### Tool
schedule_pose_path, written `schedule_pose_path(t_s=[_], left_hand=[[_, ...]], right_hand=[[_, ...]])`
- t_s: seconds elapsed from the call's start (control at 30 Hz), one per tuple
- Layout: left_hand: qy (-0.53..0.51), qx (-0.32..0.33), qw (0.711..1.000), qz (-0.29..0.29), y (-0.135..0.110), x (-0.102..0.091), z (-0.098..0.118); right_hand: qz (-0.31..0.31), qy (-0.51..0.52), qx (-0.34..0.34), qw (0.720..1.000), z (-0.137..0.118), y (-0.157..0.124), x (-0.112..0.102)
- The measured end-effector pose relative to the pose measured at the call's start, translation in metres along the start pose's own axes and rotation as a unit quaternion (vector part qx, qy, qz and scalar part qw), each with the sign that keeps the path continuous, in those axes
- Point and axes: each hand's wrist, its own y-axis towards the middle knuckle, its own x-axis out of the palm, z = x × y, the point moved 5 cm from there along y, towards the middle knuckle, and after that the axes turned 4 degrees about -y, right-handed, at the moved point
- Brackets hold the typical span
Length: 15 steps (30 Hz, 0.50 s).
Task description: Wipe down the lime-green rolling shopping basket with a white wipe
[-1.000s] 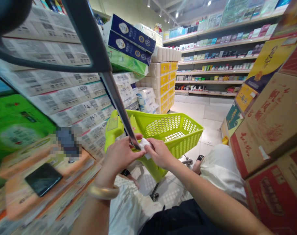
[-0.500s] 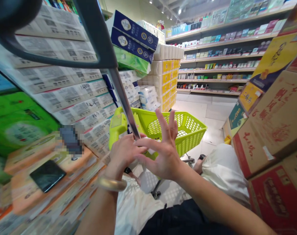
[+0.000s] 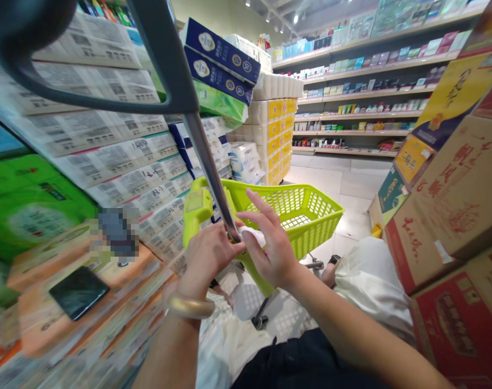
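A metal pole [image 3: 210,165] with a dark grey loop handle [image 3: 171,65] slants down from the upper left to my hands. My left hand [image 3: 211,249], with a gold bangle at the wrist, is closed round the pole's lower part. Just to its right, my right hand [image 3: 272,246] has a crumpled white tissue [image 3: 252,236] under its thumb, against the pole. Its other fingers are stretched out loosely. The tissue is partly hidden by the thumb and fingers. Directly beyond my hands stands a lime-green shopping cart [image 3: 317,232] with a perforated basket.
Stacked paper packs [image 3: 120,146] rise at my left. A dark phone [image 3: 79,292] lies on an orange pack [image 3: 35,319] there. Cardboard cartons [image 3: 465,194] are piled at my right. Stocked shelves [image 3: 363,92] line the far wall beyond the tiled floor [image 3: 331,178].
My right hand has turned and lowered its raised fingers toward the pole, showing more of the white tissue. My left hand remains at the pole, which has shifted slightly to the right.
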Motion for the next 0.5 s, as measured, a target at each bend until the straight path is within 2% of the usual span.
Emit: schedule_pose_path(t_s=[0.07,0.13,0.23,0.33,0.4,0.5], left_hand=[[0.004,-0.008,1.000,0.003,-0.001,0.001,0.000],[0.012,-0.008,1.000,0.008,-0.003,0.002,0.000],[0.033,0.023,0.999,0.022,-0.007,0.003,0.001],[0.019,0.083,0.995,0.056,-0.011,0.000,0.003],[0.004,0.105,0.991,0.078,-0.014,-0.001,0.002],[0.011,0.104,0.989,0.103,-0.014,-0.001,0.001]], right_hand=[[0.004,0.033,0.034,0.999,0.020,-0.007,0.010],[-0.023,0.048,0.059,0.997,0.035,-0.016,0.025],[-0.057,0.035,0.036,0.997,0.045,-0.026,0.041],[-0.049,-0.034,0.022,0.998,0.054,-0.033,0.041],[-0.043,-0.094,0.049,0.993,0.063,-0.036,0.037],[-0.027,-0.139,0.098,0.985,0.073,-0.039,0.032]])
